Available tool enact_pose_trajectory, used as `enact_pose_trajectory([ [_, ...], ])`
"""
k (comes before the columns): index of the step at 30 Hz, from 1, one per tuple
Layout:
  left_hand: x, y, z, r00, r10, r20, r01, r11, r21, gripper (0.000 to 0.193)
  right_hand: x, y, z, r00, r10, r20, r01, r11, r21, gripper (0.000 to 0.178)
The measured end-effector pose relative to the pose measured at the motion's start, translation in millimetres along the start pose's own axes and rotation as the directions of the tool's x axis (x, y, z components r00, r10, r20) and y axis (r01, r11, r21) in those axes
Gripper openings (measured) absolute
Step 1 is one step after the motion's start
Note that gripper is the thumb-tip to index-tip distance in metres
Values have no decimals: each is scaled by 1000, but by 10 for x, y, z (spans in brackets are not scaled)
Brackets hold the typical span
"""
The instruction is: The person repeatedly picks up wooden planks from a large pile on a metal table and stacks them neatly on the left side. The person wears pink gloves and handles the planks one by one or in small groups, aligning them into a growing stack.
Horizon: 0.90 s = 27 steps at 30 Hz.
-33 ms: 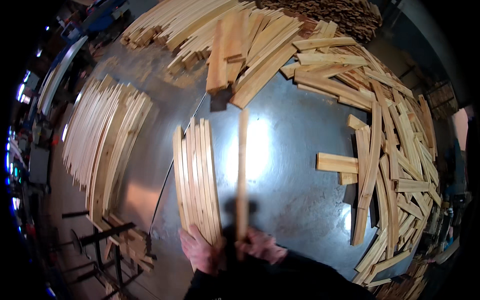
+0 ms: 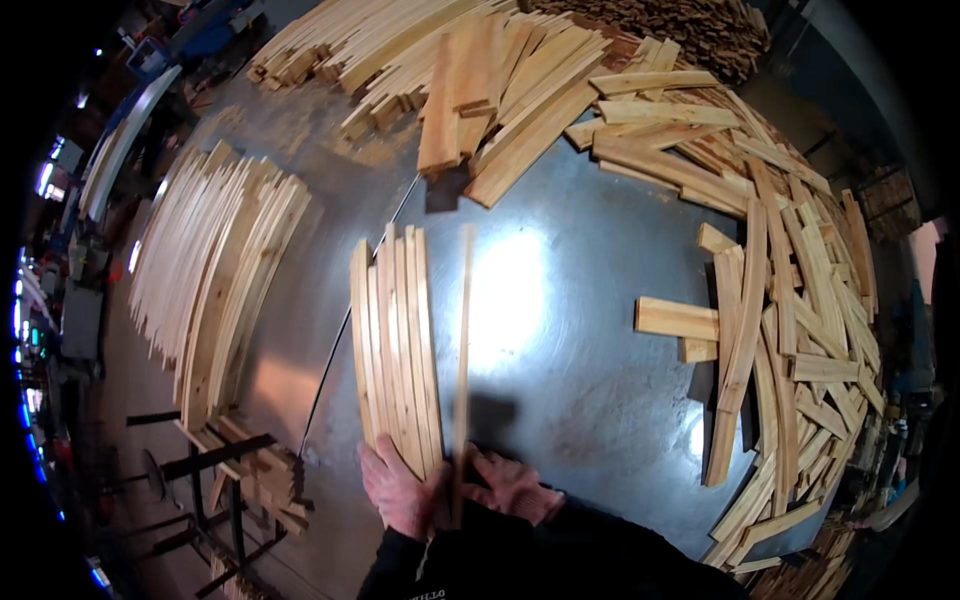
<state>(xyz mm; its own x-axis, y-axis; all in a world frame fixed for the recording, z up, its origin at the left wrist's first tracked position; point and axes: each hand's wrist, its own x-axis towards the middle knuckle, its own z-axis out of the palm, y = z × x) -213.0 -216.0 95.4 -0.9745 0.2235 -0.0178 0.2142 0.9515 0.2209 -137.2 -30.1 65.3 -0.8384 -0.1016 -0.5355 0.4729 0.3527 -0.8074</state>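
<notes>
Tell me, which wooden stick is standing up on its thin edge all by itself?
The single slat gripped between both hands. It stands alone on the metal table, right of the flat bundle of slats.

Bare metal lay open across the middle of the desk [image 2: 580,400], between the row of slats [image 2: 395,350] near its front edge and the heap of boards [image 2: 790,320] crowding its right edge. A single thin strip [image 2: 463,340] crossed this gap. Stacked planks [image 2: 480,90] blocked the far edge, and a fanned slat pile [image 2: 215,270] the left.
</notes>
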Motion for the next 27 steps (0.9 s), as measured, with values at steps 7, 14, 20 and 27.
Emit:
enact_pose_trajectory([
  [7,1413,-925,-55,971,106,213,-48,964,-260,79,1263,-440,-740,868,-322,-378,90,850,-519,77],
  [14,2328,-724,491,863,437,253,-276,828,-488,84,1766,-412,-592,909,-150,-388,19,947,-322,96],
  [20,2411,-406,-634,841,541,-19,-135,175,-975,104,1173,-1563,-783,794,-398,-459,537,814,224,102],
  [27,2745,-362,-2383,754,556,-350,-323,-149,-934,103,730,-2523,-1270,348,-786,-510,823,517,-234,77],
])
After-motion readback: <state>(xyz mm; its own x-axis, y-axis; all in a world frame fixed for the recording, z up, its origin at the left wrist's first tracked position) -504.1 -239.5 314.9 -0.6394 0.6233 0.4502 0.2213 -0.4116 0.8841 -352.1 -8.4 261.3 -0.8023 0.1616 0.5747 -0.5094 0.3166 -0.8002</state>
